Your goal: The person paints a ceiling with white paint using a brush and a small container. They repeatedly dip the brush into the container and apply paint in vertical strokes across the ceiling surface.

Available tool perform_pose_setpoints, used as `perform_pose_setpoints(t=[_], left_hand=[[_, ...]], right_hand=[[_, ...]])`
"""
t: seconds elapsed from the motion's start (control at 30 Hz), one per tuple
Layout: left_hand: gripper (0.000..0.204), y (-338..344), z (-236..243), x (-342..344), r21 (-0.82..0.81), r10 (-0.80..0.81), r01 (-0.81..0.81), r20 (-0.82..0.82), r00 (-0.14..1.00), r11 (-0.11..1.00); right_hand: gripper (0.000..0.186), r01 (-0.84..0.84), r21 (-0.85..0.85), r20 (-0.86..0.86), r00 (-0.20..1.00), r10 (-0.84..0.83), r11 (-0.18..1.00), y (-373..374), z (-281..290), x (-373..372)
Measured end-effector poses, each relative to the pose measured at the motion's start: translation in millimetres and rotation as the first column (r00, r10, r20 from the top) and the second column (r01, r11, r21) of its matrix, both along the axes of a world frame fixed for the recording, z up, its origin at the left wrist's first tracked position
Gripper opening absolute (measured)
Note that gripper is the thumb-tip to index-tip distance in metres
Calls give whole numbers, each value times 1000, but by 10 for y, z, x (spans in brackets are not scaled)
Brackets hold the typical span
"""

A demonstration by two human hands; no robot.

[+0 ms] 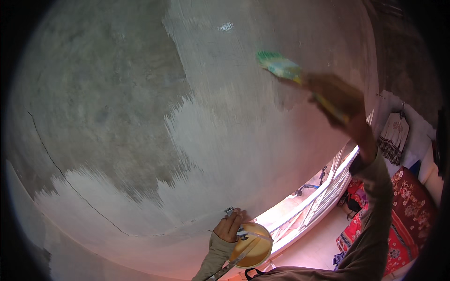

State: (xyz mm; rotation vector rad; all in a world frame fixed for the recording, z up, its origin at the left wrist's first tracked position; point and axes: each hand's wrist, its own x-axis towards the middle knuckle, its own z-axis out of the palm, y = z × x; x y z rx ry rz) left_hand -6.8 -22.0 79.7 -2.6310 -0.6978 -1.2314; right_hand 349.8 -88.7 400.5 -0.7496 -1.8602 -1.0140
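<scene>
My right hand (336, 98), blurred, is closed around the handle of a paintbrush (281, 66) with green and pale bristles, held up against a plastered surface (220, 131) partly coated pale grey over darker mottled grey (108, 75). Low at the centre, my left hand (228, 227) has its fingers curled beside a small metal fitting (229, 210); what they grip is unclear. A round yellow bucket (258, 248) is just beside and partly behind that hand, with a strap or bar across it.
A white railing or grille (304, 210) borders a bright opening at the lower right. Beyond my right arm lie red floral fabrics (405, 220), and a pale tasselled cloth (393, 131) hangs on a wall. A long crack (63, 171) runs across the coated surface at left.
</scene>
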Motion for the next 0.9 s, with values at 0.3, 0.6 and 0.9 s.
perform_pose_setpoints(t=[0.3,0.6,0.9], left_hand=[[55,-25,23,6,6,-9,8,39,999,1000],[51,-39,14,-2,-52,3,-3,-8,1000,999],[61,5,107,95,-30,-40,39,-6,999,999]], right_hand=[[40,-30,-358,-80,997,2,933,-364,-710,-145],[24,-56,-417,-208,978,-35,907,-201,760,101],[26,158,1,-103,982,-157,987,-362,2368,98]])
